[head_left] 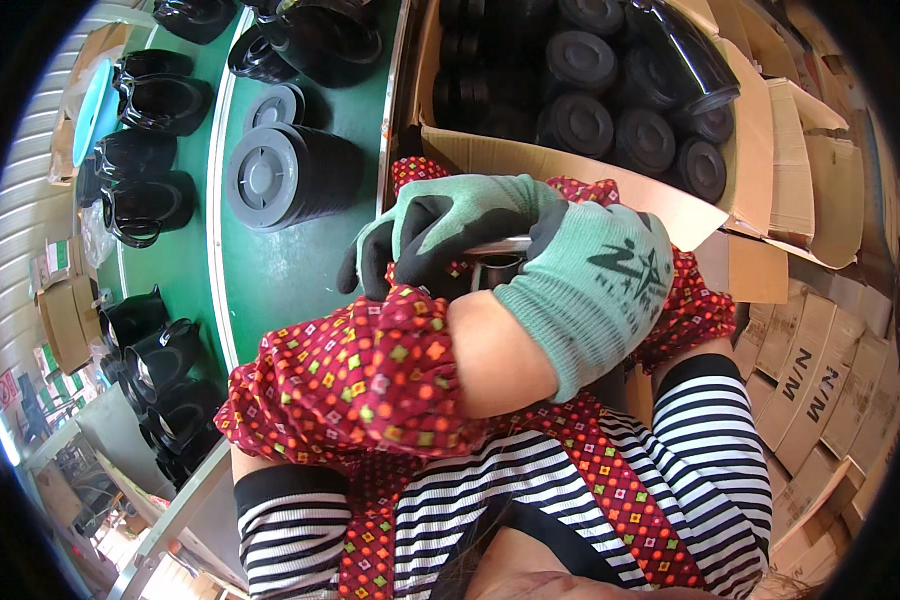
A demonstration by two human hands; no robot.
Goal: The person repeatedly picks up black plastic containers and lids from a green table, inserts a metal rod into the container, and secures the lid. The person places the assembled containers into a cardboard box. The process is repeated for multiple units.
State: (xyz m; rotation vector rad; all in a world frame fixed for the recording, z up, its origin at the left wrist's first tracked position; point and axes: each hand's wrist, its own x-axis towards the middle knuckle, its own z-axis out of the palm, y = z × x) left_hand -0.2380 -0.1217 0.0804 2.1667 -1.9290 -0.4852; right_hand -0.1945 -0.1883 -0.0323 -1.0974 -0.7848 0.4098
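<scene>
Both my hands wear green knit gloves with dark coated fingers, and my forearms cross before my body. My left hand is bent back at the wrist, its fingers mostly tucked out of sight against the other glove. Reaching leftward behind it, my right hand has its fingers curled down. Between the gloves shows a small dark, shiny piece with a pale edge above it; what it is, I cannot make out. Nearest on the left stands a stack of round black lids, apart from my fingers.
Black glossy jugs line the green worktable. A turquoise basin stands at the far left. An open carton ahead holds several black round-ended cylinders. Flattened cardboard is stacked on the right.
</scene>
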